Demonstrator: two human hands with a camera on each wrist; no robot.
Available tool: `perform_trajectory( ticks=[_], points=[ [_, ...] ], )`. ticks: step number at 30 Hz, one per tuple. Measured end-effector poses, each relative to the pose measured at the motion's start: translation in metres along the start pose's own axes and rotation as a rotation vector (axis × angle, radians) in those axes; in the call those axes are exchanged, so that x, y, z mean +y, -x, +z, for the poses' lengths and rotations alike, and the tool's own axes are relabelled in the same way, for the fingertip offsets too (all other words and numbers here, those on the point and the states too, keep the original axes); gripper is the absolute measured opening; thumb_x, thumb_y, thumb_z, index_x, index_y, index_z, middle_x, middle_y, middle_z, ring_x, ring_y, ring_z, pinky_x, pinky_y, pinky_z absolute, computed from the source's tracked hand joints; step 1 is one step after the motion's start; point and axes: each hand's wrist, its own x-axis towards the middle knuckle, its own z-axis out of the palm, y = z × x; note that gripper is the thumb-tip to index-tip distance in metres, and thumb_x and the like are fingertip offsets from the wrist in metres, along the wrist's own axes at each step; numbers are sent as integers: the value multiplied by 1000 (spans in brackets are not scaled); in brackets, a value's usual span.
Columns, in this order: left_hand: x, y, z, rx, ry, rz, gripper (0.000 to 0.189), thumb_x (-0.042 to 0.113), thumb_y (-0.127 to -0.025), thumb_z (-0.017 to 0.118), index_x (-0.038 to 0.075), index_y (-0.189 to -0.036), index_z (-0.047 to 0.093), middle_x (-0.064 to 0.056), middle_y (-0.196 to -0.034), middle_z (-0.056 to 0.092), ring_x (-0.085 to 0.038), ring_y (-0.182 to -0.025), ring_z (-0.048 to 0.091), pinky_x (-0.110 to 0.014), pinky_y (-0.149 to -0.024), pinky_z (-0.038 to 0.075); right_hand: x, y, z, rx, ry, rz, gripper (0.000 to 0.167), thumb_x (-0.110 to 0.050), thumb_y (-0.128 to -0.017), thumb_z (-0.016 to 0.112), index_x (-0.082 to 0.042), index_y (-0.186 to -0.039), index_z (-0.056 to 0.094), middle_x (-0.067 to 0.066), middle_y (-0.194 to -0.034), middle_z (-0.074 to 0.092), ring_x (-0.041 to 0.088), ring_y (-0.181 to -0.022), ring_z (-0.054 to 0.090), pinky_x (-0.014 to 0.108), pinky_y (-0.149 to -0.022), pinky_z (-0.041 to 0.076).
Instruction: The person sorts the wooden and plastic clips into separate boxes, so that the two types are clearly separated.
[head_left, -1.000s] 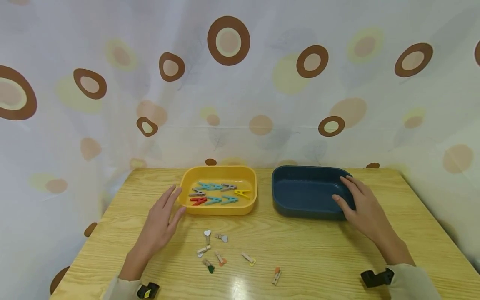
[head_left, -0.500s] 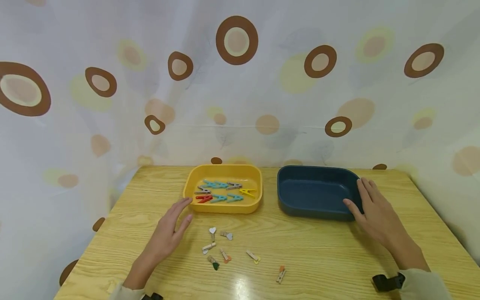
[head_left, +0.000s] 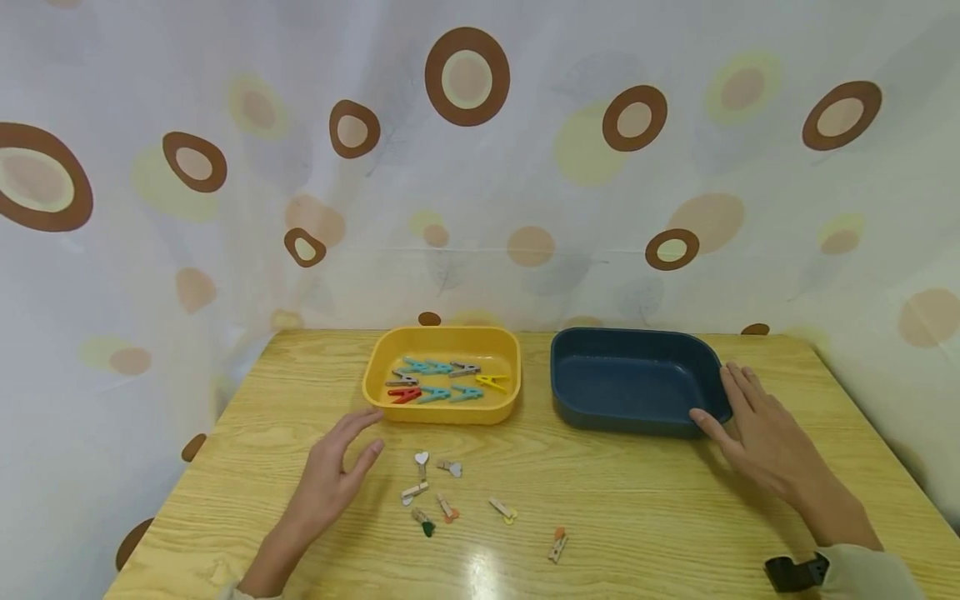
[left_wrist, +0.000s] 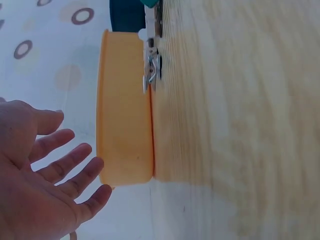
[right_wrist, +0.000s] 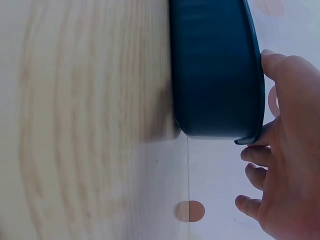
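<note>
- Pale cloth (head_left: 480,192), printed with brown rings and peach and yellow ovals, was set as a backdrop behind a wood-grain table (head_left: 637,508).
- Left hand (head_left: 326,475): positioned at the near left corner of the yellow tray (head_left: 442,415). Fingers were extended and slightly parted, with the thumb held apart; nothing was gripped. Fingertip contact with the tray could not be confirmed.
- Yellow tray: seated on the table, left of the blue tray (head_left: 630,422). Eight clips were contained: four light blue (head_left: 435,394), two grey (head_left: 465,368), one red (head_left: 405,395) and one yellow (head_left: 491,382).
- Wooden pegs (head_left: 447,507): seven, each fitted with a small heart, were scattered on the table in front of the trays. Three hearts were whitish, one green, two orange and one yellow.
- Blue tray: seated beside the yellow tray, with a narrow gap left between them.
- Right hand (head_left: 772,450): placed at the right end of the blue tray. Fingers were extended and the thumb was spread wide; the rim was touched by the thumb, not gripped.
- Black wrist device (head_left: 797,573): worn beside a light sleeve (head_left: 870,573).
</note>
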Motion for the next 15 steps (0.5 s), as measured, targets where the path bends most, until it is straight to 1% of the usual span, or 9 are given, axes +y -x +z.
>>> perform_trajectory(
  ticks=[6,11,15],
  points=[
    [6,4,8,-28,47,-73,31,5,-95,73,5,-126,70,-6,-124,70,-30,-114,66,-56,-90,54,2,2,-1,-8,-31,-15,86,-44,-106,54,5,-162,10,28,-168,8,42,-155,0,68,-117,13],
    [9,6,14,-85,93,-189,27,6,-92,77,10,-119,73,0,-116,72,-24,-108,68,-52,-90,55,2,1,-1,-12,-44,-13,86,-43,-107,54,3,-163,8,27,-168,7,42,-155,0,68,-118,12],
    [13,9,16,-132,131,-251,24,8,-91,79,13,-113,74,2,-111,73,-22,-104,69,-48,-88,56,3,0,-2,-16,-56,-8,86,-44,-106,54,2,-163,8,27,-168,7,42,-156,0,68,-118,10]
  ],
)
